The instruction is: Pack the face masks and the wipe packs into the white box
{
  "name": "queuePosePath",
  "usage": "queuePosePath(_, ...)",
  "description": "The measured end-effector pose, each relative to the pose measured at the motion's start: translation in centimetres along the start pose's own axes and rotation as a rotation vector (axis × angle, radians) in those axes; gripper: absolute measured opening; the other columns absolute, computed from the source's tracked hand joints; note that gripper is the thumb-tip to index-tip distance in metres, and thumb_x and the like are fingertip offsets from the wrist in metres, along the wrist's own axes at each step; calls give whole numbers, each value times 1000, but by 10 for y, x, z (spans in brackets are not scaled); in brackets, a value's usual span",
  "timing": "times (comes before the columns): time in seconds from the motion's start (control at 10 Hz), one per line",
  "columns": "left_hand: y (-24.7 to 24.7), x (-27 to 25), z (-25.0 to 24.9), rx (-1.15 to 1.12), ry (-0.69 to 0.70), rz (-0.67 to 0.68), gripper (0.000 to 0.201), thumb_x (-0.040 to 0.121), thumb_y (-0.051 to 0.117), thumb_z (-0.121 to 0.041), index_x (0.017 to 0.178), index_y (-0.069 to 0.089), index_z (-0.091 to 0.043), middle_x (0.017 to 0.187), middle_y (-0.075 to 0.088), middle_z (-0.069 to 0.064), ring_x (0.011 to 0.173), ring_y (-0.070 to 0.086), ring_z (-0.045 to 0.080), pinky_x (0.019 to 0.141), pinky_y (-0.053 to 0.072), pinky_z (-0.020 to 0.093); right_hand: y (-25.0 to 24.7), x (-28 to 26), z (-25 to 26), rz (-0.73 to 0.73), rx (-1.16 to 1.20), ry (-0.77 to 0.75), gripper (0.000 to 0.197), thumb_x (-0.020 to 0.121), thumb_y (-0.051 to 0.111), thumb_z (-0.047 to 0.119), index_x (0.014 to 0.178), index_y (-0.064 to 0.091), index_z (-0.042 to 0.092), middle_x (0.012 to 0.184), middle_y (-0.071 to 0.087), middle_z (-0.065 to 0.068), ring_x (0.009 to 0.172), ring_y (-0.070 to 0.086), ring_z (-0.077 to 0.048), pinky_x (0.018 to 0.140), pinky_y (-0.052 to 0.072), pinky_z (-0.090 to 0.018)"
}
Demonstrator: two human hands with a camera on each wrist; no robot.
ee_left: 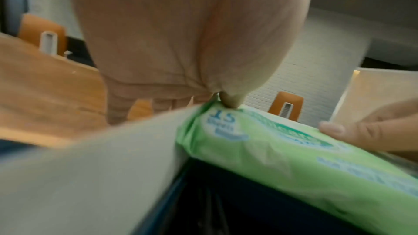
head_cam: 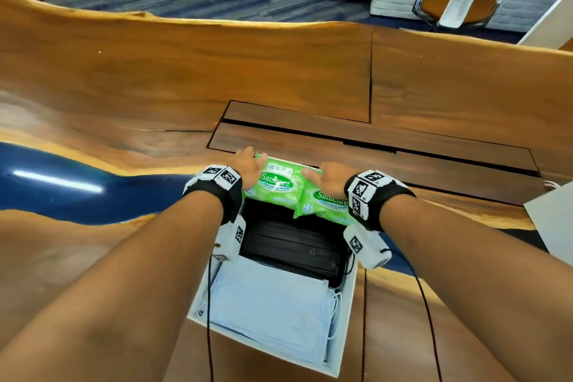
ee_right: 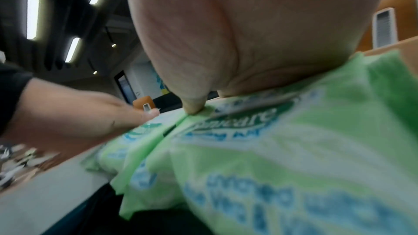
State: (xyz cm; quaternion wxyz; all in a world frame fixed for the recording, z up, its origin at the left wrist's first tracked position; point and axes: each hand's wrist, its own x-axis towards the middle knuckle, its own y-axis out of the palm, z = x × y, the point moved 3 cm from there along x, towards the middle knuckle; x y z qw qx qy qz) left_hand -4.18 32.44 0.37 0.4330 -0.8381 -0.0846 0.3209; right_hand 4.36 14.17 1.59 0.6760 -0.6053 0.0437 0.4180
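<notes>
The worktop [head_cam: 155, 77] is a wide wooden slab with a blue inlay, and the white box [head_cam: 347, 319] stands on it in front of the person, its long axis running away from them. Inside, pale blue masks [head_cam: 269, 307] fill the near end and black masks [head_cam: 291, 245] lie beyond them. Two green wipe packs [head_cam: 280, 183] sit side by side over the far end, touching along their inner edges, logos up and reading across the box, so together their long axis lies crosswise. They tilt, near edges raised above the black masks, not yet seated.

The left hand [head_cam: 248, 166] grips the left pack at its outer far corner, thumb on top and fingers [ee_left: 117, 112] curled past the edge. The right hand [head_cam: 331, 178] holds the right pack likewise, thumb pressing by the seam; its other fingers are hidden.

To finish this step well, I judge both packs should be lowered together and kept level, far edges tucked inside the far wall first, then pressed flat so neither rides up on the other or on the rim.
</notes>
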Motion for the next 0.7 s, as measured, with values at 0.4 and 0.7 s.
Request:
queuePosePath(0.4, -3, 2, -4, 7, -49, -69, 68, 101, 32, -53, 150, 27, -6, 156, 28, 20, 138, 37, 38, 111, 34, 46, -13, -14, -1, 13, 37, -42, 75, 98, 27, 59, 147, 33, 3, 151, 38, -14, 136, 40, -30, 109, 33, -38)
queuePosePath(0.7, -38, -45, -64, 265, 205, -125, 66, 94, 44, -59, 147, 37, -20, 152, 41, 8, 137, 41, 29, 109, 38, 47, -55, -71, -24, -149, -92, -166, 54, 96, 48, 48, 134, 51, 10, 139, 52, -8, 124, 50, -25, 102, 43, -36)
